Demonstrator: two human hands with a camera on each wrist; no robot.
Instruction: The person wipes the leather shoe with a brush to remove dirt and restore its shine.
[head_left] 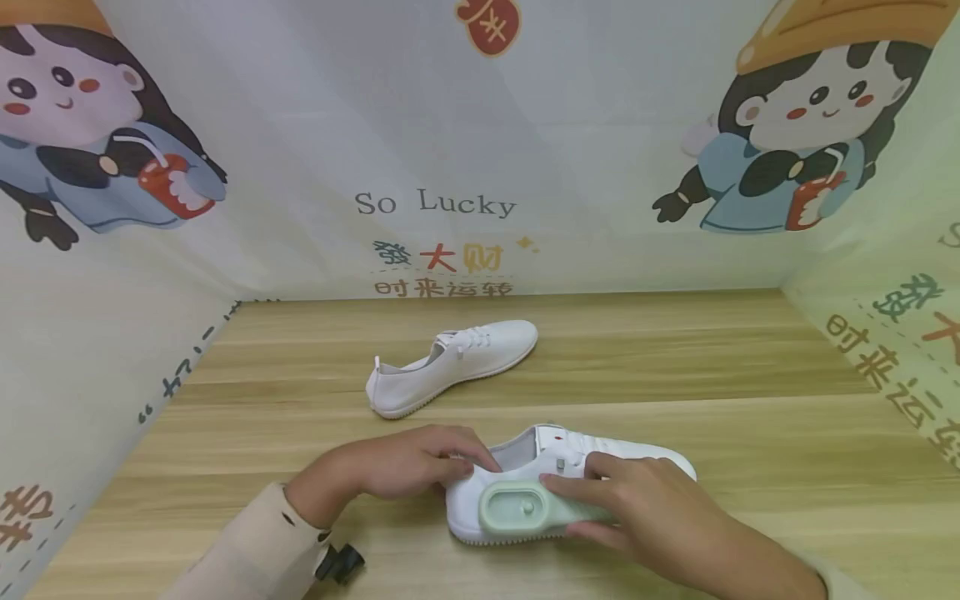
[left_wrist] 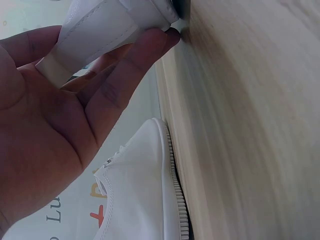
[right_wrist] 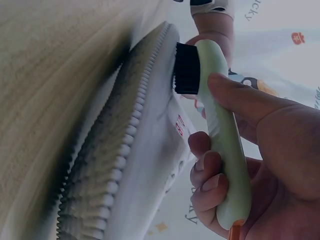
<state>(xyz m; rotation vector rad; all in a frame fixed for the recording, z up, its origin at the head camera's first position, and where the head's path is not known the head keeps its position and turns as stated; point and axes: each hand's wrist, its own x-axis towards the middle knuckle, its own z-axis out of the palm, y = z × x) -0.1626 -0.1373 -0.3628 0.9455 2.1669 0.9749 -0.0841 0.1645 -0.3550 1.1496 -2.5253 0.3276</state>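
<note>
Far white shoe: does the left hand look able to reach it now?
Probably yes: nothing visible blocks the way from the left hand to the far shoe, though that hand holds the near shoe's heel.

Two shoes [head_left: 455, 368], one brush [head_left: 514, 510]

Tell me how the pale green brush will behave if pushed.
The pale green brush is likely stiff: its thick handle shows no bend in the right hand. Set bristles-down, it may tip toward the handle, since the dark bristles sit only at one end. Its smooth-looking surface might slip.
</note>
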